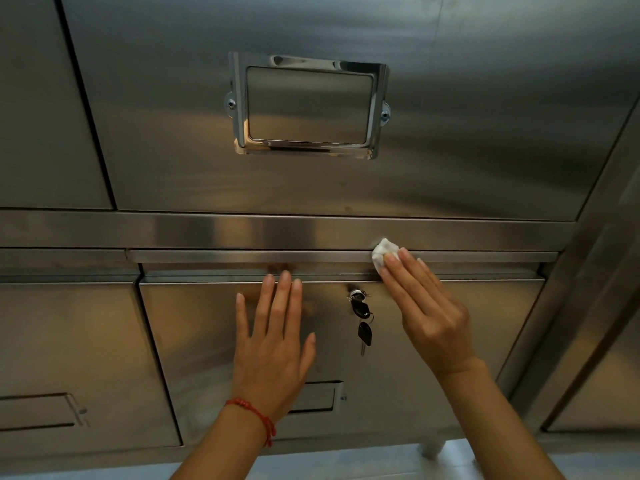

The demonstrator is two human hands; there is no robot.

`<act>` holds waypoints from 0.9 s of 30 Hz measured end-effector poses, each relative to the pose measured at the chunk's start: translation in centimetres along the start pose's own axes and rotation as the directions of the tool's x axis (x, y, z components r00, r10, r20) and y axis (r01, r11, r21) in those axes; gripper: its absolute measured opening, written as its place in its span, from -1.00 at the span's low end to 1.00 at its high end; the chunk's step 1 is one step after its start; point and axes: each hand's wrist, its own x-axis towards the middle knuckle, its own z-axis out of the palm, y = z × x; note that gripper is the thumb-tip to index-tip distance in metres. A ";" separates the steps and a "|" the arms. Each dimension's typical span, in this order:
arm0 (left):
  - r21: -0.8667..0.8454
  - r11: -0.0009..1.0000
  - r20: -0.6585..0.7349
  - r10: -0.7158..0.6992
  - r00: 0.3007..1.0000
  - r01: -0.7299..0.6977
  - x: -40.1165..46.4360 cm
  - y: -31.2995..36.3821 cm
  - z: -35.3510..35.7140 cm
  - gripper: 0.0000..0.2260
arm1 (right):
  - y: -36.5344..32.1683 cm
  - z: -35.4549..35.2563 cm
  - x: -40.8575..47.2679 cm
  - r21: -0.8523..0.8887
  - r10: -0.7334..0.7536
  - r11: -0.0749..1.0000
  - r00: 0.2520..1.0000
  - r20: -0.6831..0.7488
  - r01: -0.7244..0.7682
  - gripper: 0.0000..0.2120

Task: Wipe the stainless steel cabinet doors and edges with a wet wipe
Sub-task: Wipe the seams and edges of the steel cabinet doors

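Right hand (431, 311) presses crumpled white wipe (382, 252) under flat fingers (403, 268) against top edge (311, 257) of lower door (450, 323). Left hand (273, 344) flat on door, fingers spread, holding nothing. Keys (362, 317) hang between hands.

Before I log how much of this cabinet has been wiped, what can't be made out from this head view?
- Wet wipe: mostly covered by the right hand; its size and dirtiness are unreadable.
- Lower label holder: half hidden behind the left hand.
- Keys: too small to read any marking.
- Wiped versus unwiped steel: reflections on the door mask it.
- Neighbouring doors: cut off by the frame edges.
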 end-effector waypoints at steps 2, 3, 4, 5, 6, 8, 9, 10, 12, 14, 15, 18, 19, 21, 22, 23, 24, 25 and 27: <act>-0.012 1.000 -0.002 -0.005 1.000 0.005 0.0 0.0 0.0 -0.40 | 0.2 -0.2 -0.2 -0.012 0.019 1.000 1.000 -0.004 -0.019 -0.71; -0.014 1.000 -0.003 -0.008 1.000 0.008 0.1 0.0 0.0 -0.41 | 0.1 -0.2 -0.2 -0.015 0.029 0.999 1.000 -0.011 -0.029 -0.73; -0.015 1.000 -0.002 -0.010 1.000 0.010 0.1 0.1 0.1 -0.41 | 0.0 -0.1 -0.2 -0.016 0.034 0.999 0.999 -0.017 -0.035 -0.74; -0.013 1.000 -0.001 -0.011 1.000 0.011 0.1 0.1 0.1 -0.41 | -0.1 0.0 -0.1 -0.014 0.033 0.999 0.999 -0.019 -0.033 -0.74; -0.011 1.000 0.001 -0.012 1.000 0.012 0.0 0.1 0.1 -0.41 | -0.2 0.0 0.0 -0.010 0.023 1.000 1.000 -0.017 -0.023 -0.73; -0.007 1.000 0.001 -0.011 1.000 0.011 0.0 0.1 0.0 -0.41 | 0.1 -0.1 0.0 -0.010 -0.005 1.000 1.000 -0.004 0.005 -0.72; -0.008 1.000 0.000 -0.009 1.000 0.009 0.0 0.1 0.0 -0.42 | 0.5 -0.3 -0.2 -0.015 -0.010 1.000 1.000 0.004 0.010 -0.70; -0.009 1.000 0.001 -0.008 1.000 0.008 0.0 0.1 -0.1 -0.42 | 0.9 -0.5 -0.4 -0.020 -0.003 1.000 1.000 0.011 0.003 -0.69; -0.005 1.000 0.005 -0.009 1.000 0.009 0.0 0.1 -0.2 -0.45 | 1.2 -0.9 -0.8 -0.030 0.035 0.999 0.999 0.016 -0.034 -0.68; 0.004 1.000 0.007 -0.010 1.000 0.010 0.0 0.1 -0.2 -0.46 | 1.0 -0.9 -0.9 -0.044 0.058 0.997 0.998 0.008 -0.057 -0.70; 0.003 1.000 0.005 -0.011 1.000 0.011 0.0 0.2 -0.2 -0.46 | 0.8 -0.8 -0.9 -0.048 0.055 0.997 0.998 0.007 -0.054 -0.70; -0.001 1.000 0.003 -0.022 1.000 0.022 0.0 0.3 -0.2 -0.47 | 0.7 -0.8 -0.5 -0.050 0.004 0.999 1.000 0.015 -0.003 -0.69; -0.001 1.000 0.006 -0.023 1.000 0.023 0.0 0.3 -0.2 -0.46 | 1.0 -0.9 -0.5 -0.053 -0.011 0.999 1.000 0.022 0.012 -0.69; -0.001 1.000 0.008 -0.019 1.000 0.019 0.0 0.3 -0.2 -0.46 | 1.6 -1.3 -0.8 -0.060 -0.014 0.998 0.999 0.035 0.016 -0.68; -0.002 1.000 0.005 -0.015 1.000 0.015 0.0 0.3 -0.2 -0.47 | 1.9 -1.4 -1.1 -0.066 -0.002 0.998 0.999 0.042 0.005 -0.68; -0.004 1.000 -0.002 -0.012 1.000 0.012 0.0 0.3 -0.2 -0.47 | 2.1 -1.6 -1.4 -0.071 0.016 0.997 0.999 0.048 -0.013 -0.68; -0.006 1.000 -0.009 -0.013 1.000 0.012 0.0 0.3 -0.2 -0.47 | 2.2 -1.7 -1.6 -0.075 0.036 0.997 0.998 0.048 -0.033 -0.69; -0.008 1.000 -0.013 -0.014 1.000 0.014 0.0 0.3 -0.2 -0.47 | 2.2 -1.7 -1.7 -0.077 0.054 0.996 0.998 0.042 -0.051 -0.70; -0.006 1.000 -0.010 -0.015 1.000 0.015 0.0 0.4 -0.2 -0.46 | 1.8 -1.6 -1.5 -0.076 0.064 0.995 0.998 0.030 -0.061 -0.71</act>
